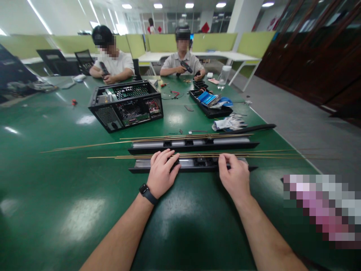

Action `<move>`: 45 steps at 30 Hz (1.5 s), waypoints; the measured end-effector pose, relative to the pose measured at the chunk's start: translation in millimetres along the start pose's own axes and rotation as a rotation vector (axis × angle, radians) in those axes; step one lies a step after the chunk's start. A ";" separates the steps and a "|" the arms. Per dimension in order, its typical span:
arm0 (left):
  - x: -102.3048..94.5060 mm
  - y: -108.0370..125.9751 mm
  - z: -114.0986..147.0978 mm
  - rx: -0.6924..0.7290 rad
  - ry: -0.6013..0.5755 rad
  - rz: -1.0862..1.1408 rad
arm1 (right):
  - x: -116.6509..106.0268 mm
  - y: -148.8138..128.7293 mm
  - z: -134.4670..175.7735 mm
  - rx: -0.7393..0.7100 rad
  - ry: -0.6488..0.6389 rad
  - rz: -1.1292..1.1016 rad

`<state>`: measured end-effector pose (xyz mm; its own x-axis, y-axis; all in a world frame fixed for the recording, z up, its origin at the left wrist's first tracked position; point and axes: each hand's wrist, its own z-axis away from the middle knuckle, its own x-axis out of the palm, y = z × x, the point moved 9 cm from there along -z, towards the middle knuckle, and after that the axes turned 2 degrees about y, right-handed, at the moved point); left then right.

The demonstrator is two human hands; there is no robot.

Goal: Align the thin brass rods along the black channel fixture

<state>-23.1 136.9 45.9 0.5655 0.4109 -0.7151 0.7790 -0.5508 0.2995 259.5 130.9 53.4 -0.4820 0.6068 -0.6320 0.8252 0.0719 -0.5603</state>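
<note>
My left hand (164,173), with a dark watch (148,194) on its wrist, rests with fingers spread over the nearer black rail (186,169). Its fingertips touch or cover thin brass-coloured rods (104,157) lying lengthwise along that rail. Toward the rail's right end, my right hand (234,174) has thumb and index finger pinched together at the rods; how many they grip is hidden. Just beyond lies a second, parallel black rail (194,148) with silvery strips, dark blocks and more thin rods (84,146) on it.
A black computer case (126,107) stands at the left back. Behind the rails at right are white gloves (230,122), a black tray (210,111) with blue parts and a long dark strip (254,129). Two people sit across the green table (70,180), one holding a power drill (186,67).
</note>
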 end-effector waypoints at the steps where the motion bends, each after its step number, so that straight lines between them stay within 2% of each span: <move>1: 0.0 -0.3 0.0 -0.004 -0.002 0.003 | -2.8 2.8 -0.5 0.023 0.022 0.003; 4: 0.3 -0.9 0.1 -0.012 -0.007 0.009 | -14.4 25.2 -4.3 0.177 0.102 0.061; 6: 0.2 -0.7 0.2 -0.012 -0.005 0.009 | -17.1 36.1 -6.2 0.247 0.104 0.107; 8: 0.1 -0.5 0.4 -0.010 -0.001 0.005 | -14.7 35.2 -6.9 0.234 0.079 0.107; 13: 1.2 -1.1 1.2 -0.007 -0.002 -0.001 | -4.1 10.7 -3.1 0.062 0.006 0.013; 19: 0.5 -0.5 1.0 0.002 0.007 -0.001 | -17.1 38.9 -5.2 0.289 0.099 0.072; 21: 0.7 -0.7 0.7 0.000 0.006 -0.002 | -14.6 37.6 -6.2 0.272 0.073 0.069; 26: 0.6 -1.1 0.4 0.000 0.009 0.004 | -6.9 16.7 -4.3 0.109 0.027 -0.007; 32: 1.4 -2.5 0.8 -0.014 0.003 0.017 | -16.1 35.9 -5.6 0.268 0.094 0.064; 39: 1.1 -1.5 0.8 -0.001 0.006 0.006 | -6.0 16.7 -4.3 0.119 0.022 -0.009; 43: 1.8 -1.9 0.7 -0.013 -0.007 0.014 | -15.5 29.4 -4.9 0.221 0.097 0.029; 45: 1.7 -1.8 0.6 -0.018 -0.009 0.015 | -16.4 33.3 -5.2 0.250 0.094 0.042</move>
<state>-23.7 138.2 43.7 0.5749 0.3958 -0.7161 0.7752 -0.5434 0.3220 296.4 127.4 47.8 -0.4095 0.6767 -0.6119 0.7400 -0.1459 -0.6566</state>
